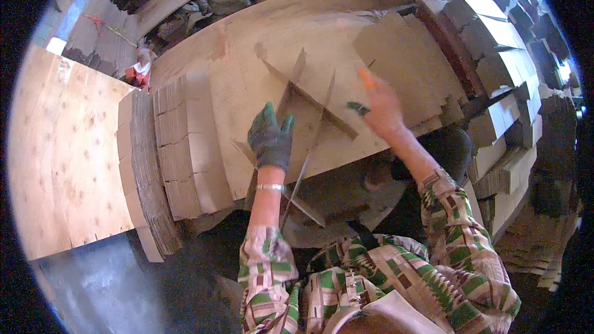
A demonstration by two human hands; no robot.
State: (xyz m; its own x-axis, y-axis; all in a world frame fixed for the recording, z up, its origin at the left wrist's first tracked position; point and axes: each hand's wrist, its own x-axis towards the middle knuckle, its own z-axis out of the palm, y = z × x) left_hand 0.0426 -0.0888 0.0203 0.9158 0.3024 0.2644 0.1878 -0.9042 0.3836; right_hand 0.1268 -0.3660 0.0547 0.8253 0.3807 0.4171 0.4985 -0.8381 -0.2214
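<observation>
Brown cardboard divider [337, 124]: four thin strips are crossing in a hash pattern and standing roughly on edge. Two lengthwise ones are running near parallel, leaning up-right in view; the right lengthwise strip [310, 148] is showing as little more than a thin line, the left lengthwise strip [298, 65] is partly hidden midway. Far cross strip [272, 71] is slanting down to the right, both ends projecting past the pair. Near cross strip [306, 210] is slanting similarly. Far part is sitting over the pale wooden tabletop [235, 105], near part is overhanging its edge
</observation>
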